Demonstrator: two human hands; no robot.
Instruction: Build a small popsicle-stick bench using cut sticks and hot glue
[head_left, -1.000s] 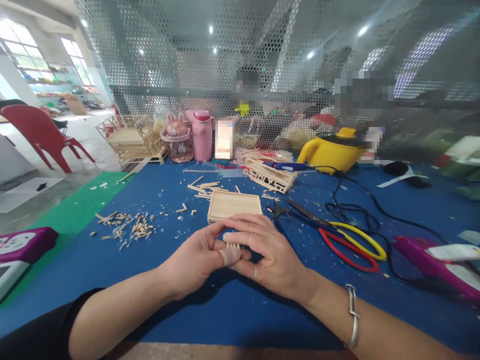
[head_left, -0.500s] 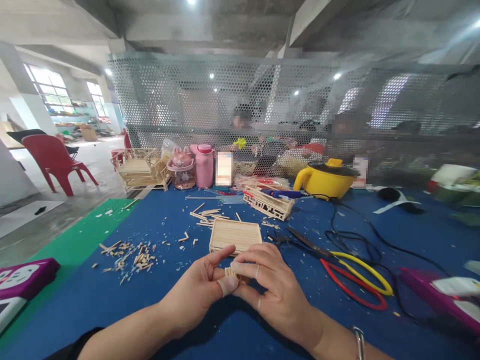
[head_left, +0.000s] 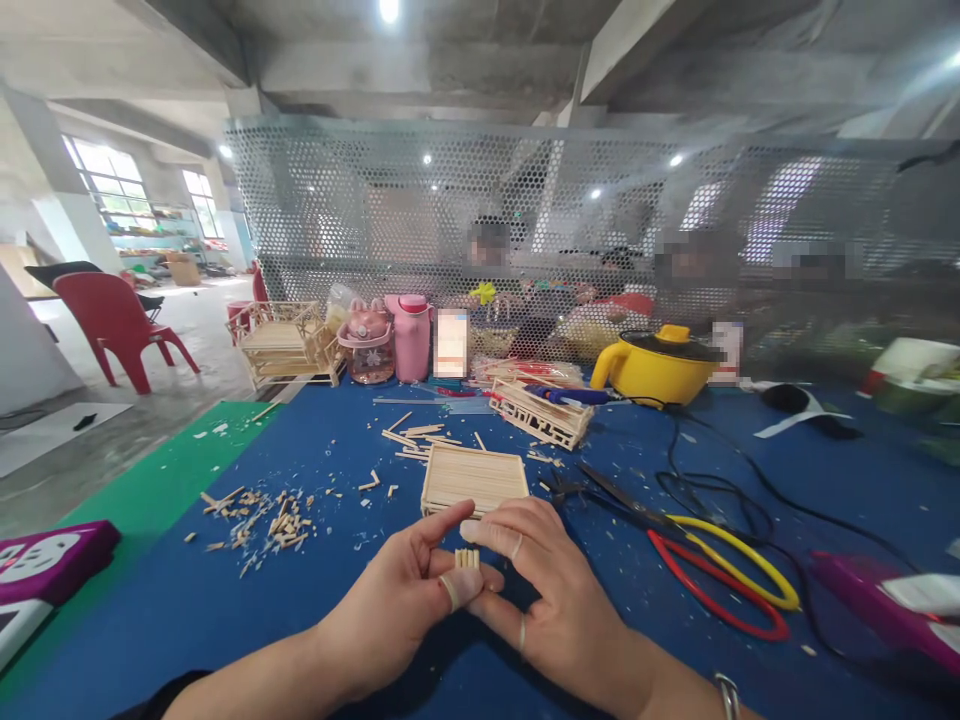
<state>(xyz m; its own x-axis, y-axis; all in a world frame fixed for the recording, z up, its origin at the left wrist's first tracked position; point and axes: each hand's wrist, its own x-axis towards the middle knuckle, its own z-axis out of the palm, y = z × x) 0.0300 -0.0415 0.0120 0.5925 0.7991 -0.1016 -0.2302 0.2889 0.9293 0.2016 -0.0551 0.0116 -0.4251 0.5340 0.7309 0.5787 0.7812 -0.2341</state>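
Head view shows the left hand (head_left: 390,592) pinching the short sticks (head_left: 466,559) between thumb and fingers, just in front of the wooden tray (head_left: 476,478), while the right hand (head_left: 564,590) curves near them, its fingers apart. Behind, the yellow pot (head_left: 654,374) has its black lid (head_left: 697,347) on, and its contents are hidden; the pink flask (head_left: 412,342) is capped.

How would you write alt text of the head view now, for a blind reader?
The left hand pinches a small row of wooden sticks, the right hand close beside it, above a blue table. Beyond lies a rimmed wooden panel; scissors lie to the right, stick scraps to the left.
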